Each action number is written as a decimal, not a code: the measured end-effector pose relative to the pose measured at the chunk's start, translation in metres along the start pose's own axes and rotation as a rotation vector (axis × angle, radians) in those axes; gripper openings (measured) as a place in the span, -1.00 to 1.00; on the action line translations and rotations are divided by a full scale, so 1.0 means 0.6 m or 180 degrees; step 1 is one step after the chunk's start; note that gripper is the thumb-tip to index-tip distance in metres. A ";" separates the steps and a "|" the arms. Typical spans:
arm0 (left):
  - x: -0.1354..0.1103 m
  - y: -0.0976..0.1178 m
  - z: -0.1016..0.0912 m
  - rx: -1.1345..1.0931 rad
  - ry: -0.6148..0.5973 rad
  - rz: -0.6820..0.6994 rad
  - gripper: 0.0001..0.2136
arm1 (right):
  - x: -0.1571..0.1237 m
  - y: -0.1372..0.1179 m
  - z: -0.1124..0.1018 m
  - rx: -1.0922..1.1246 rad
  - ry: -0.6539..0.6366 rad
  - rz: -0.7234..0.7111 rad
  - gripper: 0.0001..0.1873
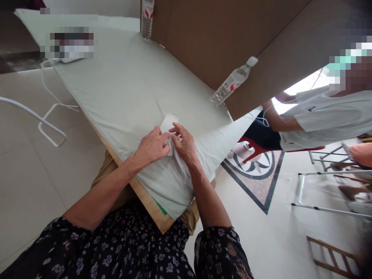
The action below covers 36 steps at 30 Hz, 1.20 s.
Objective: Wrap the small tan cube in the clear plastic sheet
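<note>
A small folded white cloth or paper piece [168,124] lies on the pale cloth-covered table [122,89], near its front edge. My left hand [152,146] is closed with its fingers pinching the lower part of the white piece. My right hand [183,143] rests against it from the right, fingers curled and pressing on its edge. Both hands touch each other over the piece.
Two plastic water bottles stand on the table, one [147,18] at the back and one [232,82] by a large brown cardboard sheet [221,42]. A white cable [49,91] hangs off the left side. Another person [314,116] sits at right. Metal frames [325,193] lie on the floor.
</note>
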<state>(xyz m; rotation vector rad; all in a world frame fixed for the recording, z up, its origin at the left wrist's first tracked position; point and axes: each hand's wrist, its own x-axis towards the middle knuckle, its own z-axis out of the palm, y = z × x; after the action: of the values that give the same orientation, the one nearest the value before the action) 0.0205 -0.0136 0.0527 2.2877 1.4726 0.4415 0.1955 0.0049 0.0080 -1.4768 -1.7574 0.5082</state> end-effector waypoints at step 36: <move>-0.007 -0.074 0.048 -0.1128 0.0528 0.0534 -0.61 | -0.083 -0.022 -0.034 -0.0012 -0.0641 -0.0992 -0.54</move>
<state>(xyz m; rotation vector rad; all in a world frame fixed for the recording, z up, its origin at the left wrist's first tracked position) -0.0034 -0.0047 0.0062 2.1333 1.1641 0.8845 0.2038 -0.0495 0.0153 -1.1550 -2.1006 0.5030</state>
